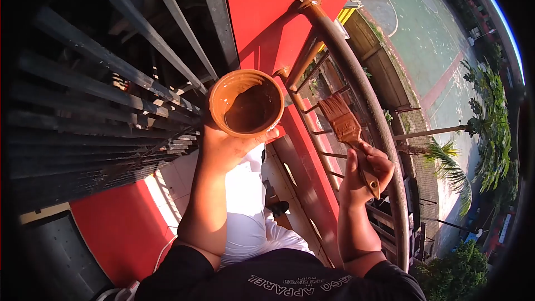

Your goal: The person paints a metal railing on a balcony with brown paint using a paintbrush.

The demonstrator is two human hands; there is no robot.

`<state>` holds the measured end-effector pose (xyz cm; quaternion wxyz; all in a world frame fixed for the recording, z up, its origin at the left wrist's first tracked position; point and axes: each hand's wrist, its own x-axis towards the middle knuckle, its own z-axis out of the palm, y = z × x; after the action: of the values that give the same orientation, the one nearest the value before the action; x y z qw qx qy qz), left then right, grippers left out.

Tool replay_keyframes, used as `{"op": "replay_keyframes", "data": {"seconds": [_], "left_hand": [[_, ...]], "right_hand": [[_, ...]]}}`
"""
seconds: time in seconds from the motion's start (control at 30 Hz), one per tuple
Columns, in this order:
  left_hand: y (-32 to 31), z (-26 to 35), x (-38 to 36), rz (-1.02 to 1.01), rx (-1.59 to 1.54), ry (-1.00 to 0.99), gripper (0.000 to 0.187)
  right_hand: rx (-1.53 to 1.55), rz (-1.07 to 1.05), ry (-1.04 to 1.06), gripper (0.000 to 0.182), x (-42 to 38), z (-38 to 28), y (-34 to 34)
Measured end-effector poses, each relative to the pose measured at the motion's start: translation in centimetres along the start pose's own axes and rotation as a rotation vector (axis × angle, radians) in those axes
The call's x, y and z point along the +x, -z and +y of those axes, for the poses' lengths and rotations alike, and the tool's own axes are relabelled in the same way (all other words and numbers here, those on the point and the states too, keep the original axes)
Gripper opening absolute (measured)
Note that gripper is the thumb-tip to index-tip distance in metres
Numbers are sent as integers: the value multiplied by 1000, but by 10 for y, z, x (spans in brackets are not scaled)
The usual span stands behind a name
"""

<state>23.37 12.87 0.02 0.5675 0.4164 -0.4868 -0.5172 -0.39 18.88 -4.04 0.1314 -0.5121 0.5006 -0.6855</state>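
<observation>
My left hand (225,147) holds up a round tub of brown paint (248,112), its fingers wrapped round the lower side. Brown paint coats the inner wall and pools at the bottom. In my right hand (365,175) is a paintbrush (346,125), gripped by its handle with the bristles pointing up and to the left. Its bristles and ferrule are covered in brown paint. Just beyond the brush runs a brown metal railing (365,86), with thinner bars below its top rail. The upper end meets a red wall (273,5), where brown paint marks the joint.
Dark metal bars (111,61) fill the left side. A low red ledge (309,173) runs below the railing. Beyond the railing, far below, lie a green court (423,28), palm leaves (448,167) and trees. A tiled floor (181,175) shows by my legs.
</observation>
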Motion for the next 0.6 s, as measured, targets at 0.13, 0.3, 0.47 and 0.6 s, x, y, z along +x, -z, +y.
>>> {"op": "replay_keyframes", "data": {"seconds": [0.13, 0.3, 0.47, 0.6], "left_hand": [[-28, -8, 1, -70, 39, -214, 78], [-72, 16, -33, -109, 138, -183, 94], [-93, 22, -77, -103, 145, -154, 97], [-94, 27, -91, -156, 82, -156, 93]], "right_hand": [[-35, -35, 82, 42, 60, -73, 38], [110, -236, 66, 74, 107, -160, 66], [25, -493, 85, 79, 113, -208, 62], [-157, -685, 111, 66, 108, -208, 56]]}}
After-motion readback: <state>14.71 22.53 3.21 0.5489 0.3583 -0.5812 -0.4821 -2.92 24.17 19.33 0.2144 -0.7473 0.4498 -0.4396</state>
